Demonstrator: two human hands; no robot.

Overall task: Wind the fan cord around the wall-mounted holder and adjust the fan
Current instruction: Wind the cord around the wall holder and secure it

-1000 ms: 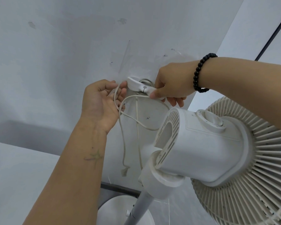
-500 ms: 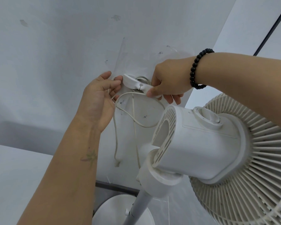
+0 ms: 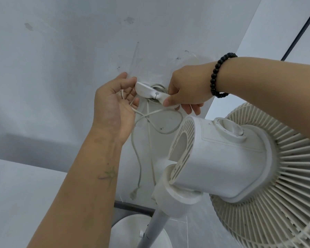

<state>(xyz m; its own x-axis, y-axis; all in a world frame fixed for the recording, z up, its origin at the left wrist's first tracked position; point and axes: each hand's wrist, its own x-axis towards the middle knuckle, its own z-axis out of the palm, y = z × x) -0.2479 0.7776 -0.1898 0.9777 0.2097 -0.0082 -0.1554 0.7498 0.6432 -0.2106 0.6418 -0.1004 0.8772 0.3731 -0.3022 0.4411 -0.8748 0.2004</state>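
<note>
On wall: holder [image 3: 151,93], cord [image 3: 150,115] coiled behind. Right hand [image 3: 188,90] grips holder's arm, apparently steadying it; left hand [image 3: 115,102] pinches cord loop, likely feeding another turn. Plug [image 3: 134,193] hangs free.

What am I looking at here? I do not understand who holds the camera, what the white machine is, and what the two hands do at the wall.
The camera sits on a person's head and looks at their own hands, so you see one view only. The white machine is a standing fan, seen from behind. On the wall is a small white cord holder. The right hand grips one end of it. The left hand holds the thin fan cord beside its other end, winding it. Some cord is already coiled behind the holder; the plug hangs loose below.
</note>
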